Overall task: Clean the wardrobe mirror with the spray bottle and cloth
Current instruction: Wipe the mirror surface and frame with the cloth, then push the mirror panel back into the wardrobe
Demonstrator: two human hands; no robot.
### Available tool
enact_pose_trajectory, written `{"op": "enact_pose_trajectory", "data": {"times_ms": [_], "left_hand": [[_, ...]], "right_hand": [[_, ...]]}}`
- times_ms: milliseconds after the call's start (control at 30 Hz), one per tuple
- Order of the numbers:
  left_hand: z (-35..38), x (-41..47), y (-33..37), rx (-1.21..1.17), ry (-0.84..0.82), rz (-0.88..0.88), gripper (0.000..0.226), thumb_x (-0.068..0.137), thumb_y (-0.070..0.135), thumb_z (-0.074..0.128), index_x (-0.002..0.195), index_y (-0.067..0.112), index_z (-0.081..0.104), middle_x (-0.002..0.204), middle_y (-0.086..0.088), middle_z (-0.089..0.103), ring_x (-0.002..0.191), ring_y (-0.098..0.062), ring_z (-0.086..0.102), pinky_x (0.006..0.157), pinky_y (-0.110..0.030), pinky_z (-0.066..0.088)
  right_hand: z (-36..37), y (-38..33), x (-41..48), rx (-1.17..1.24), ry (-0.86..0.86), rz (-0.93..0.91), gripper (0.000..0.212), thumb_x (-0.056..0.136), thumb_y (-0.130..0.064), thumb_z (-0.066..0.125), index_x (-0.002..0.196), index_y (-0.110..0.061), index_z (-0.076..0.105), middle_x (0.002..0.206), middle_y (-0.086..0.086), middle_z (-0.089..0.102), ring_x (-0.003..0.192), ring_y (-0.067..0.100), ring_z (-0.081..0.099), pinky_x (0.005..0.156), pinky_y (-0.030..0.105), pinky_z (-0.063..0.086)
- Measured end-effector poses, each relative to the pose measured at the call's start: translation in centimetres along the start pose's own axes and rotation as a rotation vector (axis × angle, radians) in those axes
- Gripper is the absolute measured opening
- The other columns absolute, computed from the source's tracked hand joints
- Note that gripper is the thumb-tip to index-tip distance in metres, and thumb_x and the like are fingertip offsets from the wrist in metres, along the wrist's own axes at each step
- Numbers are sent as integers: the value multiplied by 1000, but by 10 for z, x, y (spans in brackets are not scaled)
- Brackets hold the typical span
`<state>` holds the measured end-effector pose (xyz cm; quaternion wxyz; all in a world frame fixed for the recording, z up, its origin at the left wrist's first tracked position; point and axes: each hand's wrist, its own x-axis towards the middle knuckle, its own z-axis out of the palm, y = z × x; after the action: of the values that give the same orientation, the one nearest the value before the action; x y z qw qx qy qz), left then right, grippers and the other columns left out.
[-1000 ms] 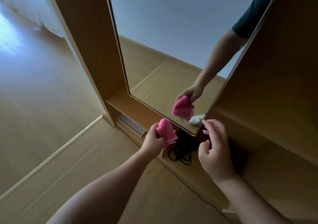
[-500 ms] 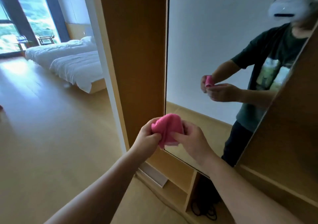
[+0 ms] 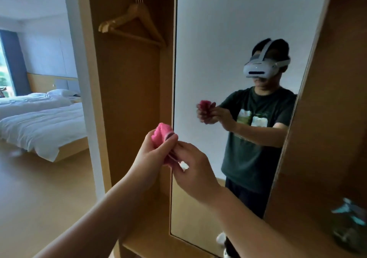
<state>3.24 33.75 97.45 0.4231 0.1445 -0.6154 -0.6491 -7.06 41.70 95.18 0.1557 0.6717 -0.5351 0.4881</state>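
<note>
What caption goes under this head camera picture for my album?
Left hand and right hand hold a pink cloth in front of the wardrobe mirror.

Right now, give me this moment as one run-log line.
stage: readying cloth | left hand: grips pink cloth | right hand: pinches its lower edge | mirror: not touched

Your bare forearms (image 3: 111, 208), in your reflection a dark green short-sleeved T-shirt (image 3: 258, 142) with a pale print on the chest, a white headset (image 3: 258, 70) with overhead strap, dark trousers (image 3: 248, 198)
</note>
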Motion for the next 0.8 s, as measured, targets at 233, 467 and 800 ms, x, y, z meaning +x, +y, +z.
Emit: {"op": "enact_pose_trajectory", "data": {"times_ms": [233, 467, 800], "left_hand": [[-4, 59, 17, 80, 13, 107, 34, 77, 39, 65, 106, 24, 55, 73, -4, 72, 68, -23, 70, 62, -31, 60], [-25, 128, 22, 115, -25, 183, 19, 87, 34, 62, 105, 32, 56, 87, -6, 71, 79, -24, 71, 69, -36, 59], [-41, 209, 26, 97, -319, 217, 46, 66, 56, 65, 105, 35, 53, 89, 8, 73, 82, -15, 72, 62, -23, 57]], "right_hand": [[-35, 45, 29, -133, 114, -158, 40, 84, 0, 62, 124, -5, 63, 124, 7, 66, 119, 12, 57, 101, 28, 47], [-127, 83, 63, -543, 492, -56, 26, 87, 11, 56, 108, 4, 69, 112, 17, 64, 108, 28, 61, 96, 37, 51], [-157, 103, 69, -998, 692, 209, 41, 92, -8, 54, 133, -3, 51, 135, 20, 47, 125, 29, 47, 101, 22, 36]]}}
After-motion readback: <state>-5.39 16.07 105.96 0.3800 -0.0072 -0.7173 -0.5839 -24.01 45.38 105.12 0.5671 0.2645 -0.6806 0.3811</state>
